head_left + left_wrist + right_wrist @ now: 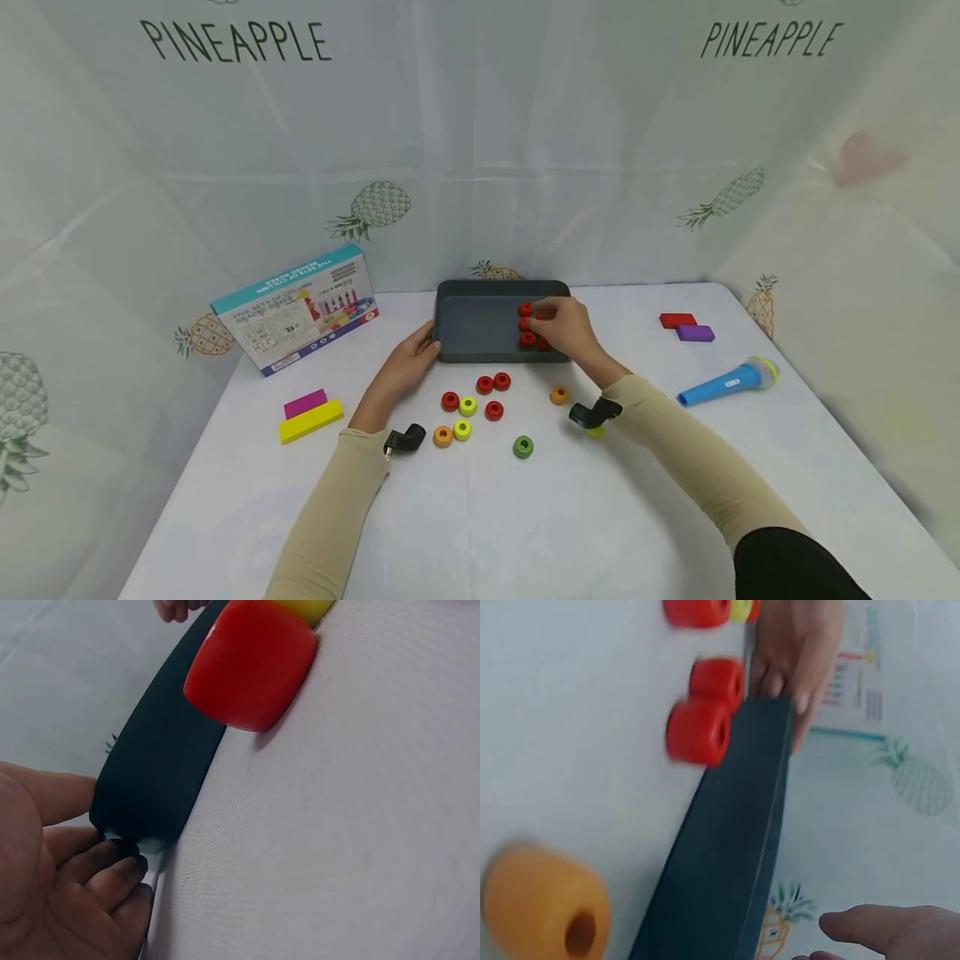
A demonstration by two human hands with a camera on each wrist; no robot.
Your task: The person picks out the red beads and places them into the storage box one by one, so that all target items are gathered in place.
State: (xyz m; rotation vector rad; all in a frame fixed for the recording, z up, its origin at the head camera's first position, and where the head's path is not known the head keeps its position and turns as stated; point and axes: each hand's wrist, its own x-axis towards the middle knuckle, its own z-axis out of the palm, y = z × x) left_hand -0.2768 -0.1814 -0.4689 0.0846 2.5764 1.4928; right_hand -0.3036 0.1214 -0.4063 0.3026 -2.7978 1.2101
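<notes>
My left hand [411, 360] grips the left end of a dark grey tray [472, 321], thumb against one side and fingers at its end. In the left wrist view the fingers [112, 881] bend round the tray's corner. My right hand [564, 325] reaches over the tray's right end, fingertips close to a cluster of red beads [526, 309] inside. From the right wrist, its thumb [855, 924] and a fingertip stand apart, with no bead showing between them. The hand covers part of the cluster in the head view.
Loose red beads [494, 410], yellow beads [462, 429], orange beads [559, 395] and a green bead [523, 447] lie before the tray. Left are a printed box [300, 308] and yellow block [311, 422]; right, a blue toy microphone [723, 383] and purple block [695, 333].
</notes>
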